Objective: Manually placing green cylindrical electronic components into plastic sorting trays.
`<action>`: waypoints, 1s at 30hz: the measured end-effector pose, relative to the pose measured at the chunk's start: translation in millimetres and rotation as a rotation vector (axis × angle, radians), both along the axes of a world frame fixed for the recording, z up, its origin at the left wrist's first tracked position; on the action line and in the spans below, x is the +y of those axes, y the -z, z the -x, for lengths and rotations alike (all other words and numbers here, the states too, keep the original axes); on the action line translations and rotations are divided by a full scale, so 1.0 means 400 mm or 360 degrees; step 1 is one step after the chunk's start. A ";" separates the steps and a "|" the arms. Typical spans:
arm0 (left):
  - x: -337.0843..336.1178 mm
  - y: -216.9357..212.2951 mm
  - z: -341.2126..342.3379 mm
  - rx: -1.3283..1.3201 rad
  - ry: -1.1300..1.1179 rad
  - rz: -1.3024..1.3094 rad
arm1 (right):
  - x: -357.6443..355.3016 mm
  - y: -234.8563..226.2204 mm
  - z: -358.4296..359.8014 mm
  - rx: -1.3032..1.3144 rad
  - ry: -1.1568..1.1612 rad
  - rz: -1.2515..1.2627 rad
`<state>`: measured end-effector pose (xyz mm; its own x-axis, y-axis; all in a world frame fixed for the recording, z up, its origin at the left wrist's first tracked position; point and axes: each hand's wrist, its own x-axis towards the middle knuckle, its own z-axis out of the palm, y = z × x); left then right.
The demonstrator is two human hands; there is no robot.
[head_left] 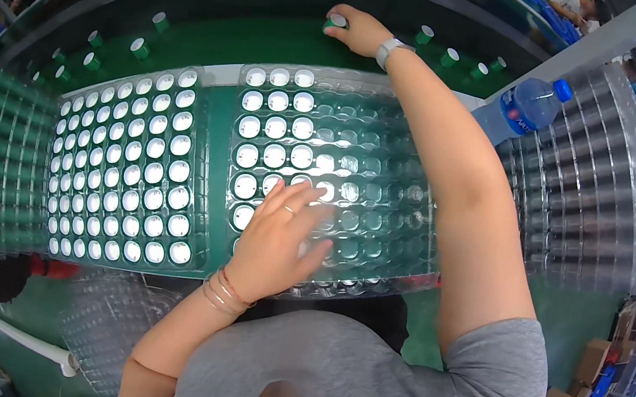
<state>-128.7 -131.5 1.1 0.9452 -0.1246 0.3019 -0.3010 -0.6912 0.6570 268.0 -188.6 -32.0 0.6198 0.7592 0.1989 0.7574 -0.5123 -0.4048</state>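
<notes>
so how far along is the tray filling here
Done: the left tray looks full of white-topped cups. In hand: the clear tray has only its left columns filled; the left hand rests on it, while the right hand grips a green cup on the conveyor belt. Left: most of its pockets, with loose cups waiting.

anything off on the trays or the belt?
Nothing stands out. The left tray is full, the right tray part-filled under the left hand. The right hand grips an upright cap on the green belt.
</notes>
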 end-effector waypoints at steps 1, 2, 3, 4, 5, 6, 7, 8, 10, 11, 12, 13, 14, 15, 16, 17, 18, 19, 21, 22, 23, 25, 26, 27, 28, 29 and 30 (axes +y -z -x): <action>-0.002 0.000 -0.001 -0.0006 -0.0029 0.0049 | -0.009 -0.010 0.037 0.0011 -0.0002 -0.0006; 0.004 0.004 0.005 -0.0072 -0.0066 0.0091 | -0.005 -0.074 0.139 0.0374 -0.0071 -0.0145; 0.005 -0.003 0.003 -0.0073 -0.0060 0.0088 | -0.022 -0.136 0.229 0.0724 -0.0118 -0.0285; 0.004 -0.013 0.004 -0.0020 -0.0149 0.0331 | -0.048 -0.161 0.293 0.0825 -0.0199 -0.0365; 0.003 -0.016 0.006 0.0040 -0.0226 0.0577 | -0.082 -0.177 0.354 0.0927 -0.0268 -0.0447; 0.007 0.003 0.011 0.0003 -0.0336 0.0625 | -0.113 -0.194 0.415 0.1091 -0.0284 -0.0515; 0.009 0.032 0.010 -0.0089 -0.0359 0.1017 | -0.131 -0.201 0.481 0.1271 -0.0323 -0.0576; 0.007 0.029 0.016 -0.0036 -0.0378 0.1323 | -0.161 -0.211 0.542 0.1425 -0.0323 -0.0579; 0.016 0.029 0.021 0.0006 -0.0329 0.1756 | -0.205 -0.214 0.631 0.1609 -0.0407 -0.0584; 0.020 0.029 0.024 -0.0075 -0.0297 0.1833 | -0.220 -0.205 0.669 0.1650 -0.0475 -0.0593; 0.020 0.020 0.025 -0.0052 -0.0267 0.1859 | -0.230 -0.179 0.692 0.1763 -0.0522 -0.0664; 0.021 0.012 0.025 -0.0031 -0.0242 0.1885 | -0.236 -0.176 0.710 0.1817 -0.0554 -0.0668; 0.036 0.027 0.020 0.0079 -0.0196 0.1870 | -0.239 -0.157 0.718 0.1826 -0.0524 -0.0720; 0.037 0.035 0.021 0.0077 -0.0207 0.1859 | -0.240 -0.137 0.724 0.1837 -0.0496 -0.0772; 0.036 0.037 0.022 0.0038 -0.0186 0.1712 | -0.242 -0.130 0.726 0.1844 -0.0510 -0.0777; 0.036 0.037 0.023 0.0001 -0.0167 0.1562 | -0.243 -0.123 0.723 0.1823 -0.0513 -0.0789; 0.029 0.030 0.022 -0.0054 -0.0130 0.1550 | -0.245 -0.117 0.722 0.1803 -0.0515 -0.0801; 0.020 0.022 0.023 -0.0050 -0.0146 0.1536 | -0.247 -0.119 0.724 0.1815 -0.0531 -0.0809; 0.009 0.018 0.028 0.0054 -0.0269 0.1486 | -0.249 -0.126 0.730 0.1848 -0.0478 -0.0802; 0.017 0.021 0.025 0.0068 -0.0279 0.1463 | -0.247 -0.125 0.725 0.1812 -0.0520 -0.0798; 0.016 0.022 0.023 0.0078 -0.0286 0.1456 | -0.247 -0.115 0.722 0.1823 -0.0522 -0.0806; 0.013 0.022 0.021 -0.0108 -0.0290 0.1346 | -0.250 -0.093 0.718 0.1553 -0.0639 -0.0988; 0.012 0.022 0.017 -0.0178 -0.0284 0.1368 | -0.257 -0.110 0.709 0.1601 -0.0561 -0.0864; 0.012 0.021 0.017 -0.0176 -0.0285 0.1367 | -0.263 -0.105 0.700 0.1603 -0.0562 -0.0865; 0.013 0.020 0.020 -0.0177 -0.0331 0.1395 | -0.267 -0.097 0.691 0.1491 -0.0523 -0.0842; 0.014 0.020 0.023 -0.0175 -0.0377 0.1424 | -0.270 -0.098 0.689 0.1380 -0.0482 -0.0816; 0.017 0.014 0.024 -0.0128 -0.0385 0.1454 | -0.277 -0.116 0.692 0.1637 -0.0365 -0.0811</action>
